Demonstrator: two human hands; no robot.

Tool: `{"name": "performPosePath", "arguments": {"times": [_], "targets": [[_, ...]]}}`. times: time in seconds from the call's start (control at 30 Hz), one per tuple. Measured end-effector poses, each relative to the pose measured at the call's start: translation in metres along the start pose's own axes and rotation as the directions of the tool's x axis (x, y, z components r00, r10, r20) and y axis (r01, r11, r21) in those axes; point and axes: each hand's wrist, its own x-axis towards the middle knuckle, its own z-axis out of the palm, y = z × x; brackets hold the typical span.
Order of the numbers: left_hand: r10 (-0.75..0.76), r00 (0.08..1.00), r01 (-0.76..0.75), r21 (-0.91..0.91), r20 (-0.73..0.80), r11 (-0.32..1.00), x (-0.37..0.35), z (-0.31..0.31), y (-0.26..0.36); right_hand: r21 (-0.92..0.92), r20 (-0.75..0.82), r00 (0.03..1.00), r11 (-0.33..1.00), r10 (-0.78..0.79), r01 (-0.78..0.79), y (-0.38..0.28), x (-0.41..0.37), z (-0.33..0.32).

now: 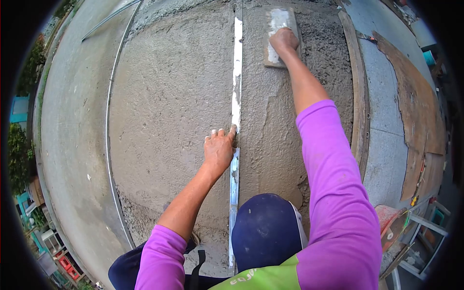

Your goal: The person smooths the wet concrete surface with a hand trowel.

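My right hand (284, 40) is closed around the handle of a float (280, 18), a flat rectangular tool smeared with pale cement. The float lies on wet grey concrete (169, 92), to the right of a long metal straightedge (237, 63) that runs lengthwise through the surface. Nearer to me, my left hand (220, 149) rests beside that straightedge with its fingers spread, one fingertip touching the metal. Cement coats those fingertips. Rougher, coarse concrete (326, 43) shows just right of the float.
A thin metal rail (108, 111) borders the concrete on the left, and a wooden board (356, 92) borders it on the right. Beyond the board lie brown sheets (413, 92) and a dirty bucket (386, 220). My dark-clad knee (266, 232) is close to the straightedge.
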Motion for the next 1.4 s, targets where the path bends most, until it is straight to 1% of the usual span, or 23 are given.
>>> {"name": "performPosePath", "arguments": {"times": [0.07, 0.13, 0.2, 0.3, 0.43, 0.53, 0.6, 0.63, 0.67, 0.7, 0.73, 0.77, 0.83, 0.9, 0.93, 1.03, 1.07, 1.17, 1.23, 1.27, 1.3, 1.33, 1.4], "targets": [[-0.006, 1.0, 0.006, 0.005, -0.012, 1.0, 0.002, 0.003, -0.003, -0.063, -0.012, 0.995, 0.993, 0.098, -0.099, 0.028, -0.014, -0.019], [0.0, 0.999, 0.001, 0.018, -0.052, 1.0, 0.005, 0.011, -0.008, -0.05, -0.043, 0.988, 0.987, 0.15, -0.152, 0.06, -0.044, -0.046], [0.005, 0.998, -0.005, 0.003, -0.067, 1.0, 0.006, 0.016, -0.01, -0.09, -0.082, 0.981, 0.979, 0.175, -0.182, 0.094, -0.069, -0.057], [-0.004, 0.999, 0.003, -0.03, -0.051, 1.0, 0.007, 0.014, -0.008, -0.103, -0.109, 0.987, 0.987, 0.115, -0.127, 0.094, -0.118, -0.07], [0.002, 0.997, -0.003, -0.008, -0.073, 1.0, 0.008, 0.013, -0.011, -0.064, -0.089, 0.993, 0.995, -0.081, 0.076, 0.066, -0.152, -0.057], [0.025, 0.995, -0.022, 0.027, -0.097, 0.999, 0.008, 0.014, -0.013, -0.033, -0.151, 0.985, 0.996, -0.084, 0.08, 0.069, -0.181, -0.054], [0.027, 0.997, -0.024, 0.044, -0.07, 0.999, 0.009, 0.018, -0.012, 0.029, -0.202, 0.974, 0.994, -0.102, 0.109, 0.085, -0.205, -0.063], [0.052, 0.994, -0.047, 0.049, -0.099, 0.998, 0.007, 0.02, -0.015, 0.058, -0.209, 0.972, 0.991, -0.106, 0.121, 0.094, -0.222, -0.067], [0.08, 0.989, -0.074, 0.051, -0.128, 0.996, 0.008, 0.021, -0.017, 0.178, -0.221, 0.971, 0.976, -0.085, 0.126, 0.101, -0.237, -0.077], [0.093, 0.987, -0.087, 0.056, -0.132, 0.995, 0.01, 0.025, -0.017, 0.293, -0.247, 0.967, 0.946, -0.067, 0.14, 0.106, -0.242, -0.093], [0.106, 0.985, -0.097, 0.072, -0.137, 0.993, 0.011, 0.026, -0.023, 0.404, -0.201, 0.98, 0.911, 0.002, 0.081, 0.106, -0.253, -0.112], [0.129, 0.986, -0.121, 0.084, -0.107, 0.989, 0.012, 0.019, -0.029, 0.509, -0.157, 0.984, 0.86, 0.081, 0.011, 0.104, -0.266, -0.135], [0.188, 0.981, -0.184, 0.092, -0.041, 0.979, 0.011, 0.009, -0.035, 0.66, -0.225, 0.963, 0.75, 0.145, 0.041, 0.105, -0.278, -0.172], [0.214, 0.976, -0.207, 0.117, -0.048, 0.971, 0.015, 0.0, -0.053, 0.859, -0.205, 0.966, 0.501, 0.157, 0.101, 0.093, -0.287, -0.203], [0.228, 0.973, -0.221, 0.124, -0.044, 0.967, 0.006, -0.011, -0.06, 0.925, -0.191, 0.968, 0.36, 0.164, 0.121, 0.09, -0.294, -0.218], [0.303, 0.953, -0.304, 0.07, 0.013, 0.95, -0.022, -0.056, -0.088, 0.94, 0.033, 0.978, 0.327, 0.206, -0.1, 0.107, -0.29, -0.214], [0.328, 0.944, -0.329, 0.051, 0.026, 0.943, -0.032, -0.071, -0.099, 0.937, 0.104, 0.971, 0.307, 0.216, -0.169, 0.107, -0.291, -0.218], [0.322, 0.944, -0.317, -0.072, 0.066, 0.946, -0.087, -0.118, -0.121, 0.843, 0.149, 0.948, 0.464, 0.282, -0.271, 0.055, -0.314, -0.237], [0.235, 0.963, -0.208, -0.185, 0.135, 0.96, -0.129, -0.149, -0.121, 0.637, 0.103, 0.97, 0.734, 0.222, -0.236, 0.06, -0.324, -0.252], [0.196, 0.966, -0.153, -0.237, 0.168, 0.959, -0.151, -0.162, -0.12, 0.503, 0.085, 0.979, 0.84, 0.185, -0.203, 0.061, -0.33, -0.263], [0.173, 0.967, -0.107, -0.318, 0.188, 0.942, -0.173, -0.168, -0.12, 0.411, -0.006, 0.98, 0.894, 0.198, -0.178, 0.037, -0.347, -0.284], [0.151, 0.967, -0.059, -0.396, 0.206, 0.917, -0.194, -0.172, -0.118, 0.26, -0.008, 0.981, 0.948, 0.193, -0.185, 0.044, -0.351, -0.294], [0.058, 0.943, 0.117, -0.487, 0.329, 0.865, -0.235, -0.192, -0.102, -0.048, -0.008, 0.981, 0.98, 0.194, -0.194, 0.067, -0.37, -0.299]]}}
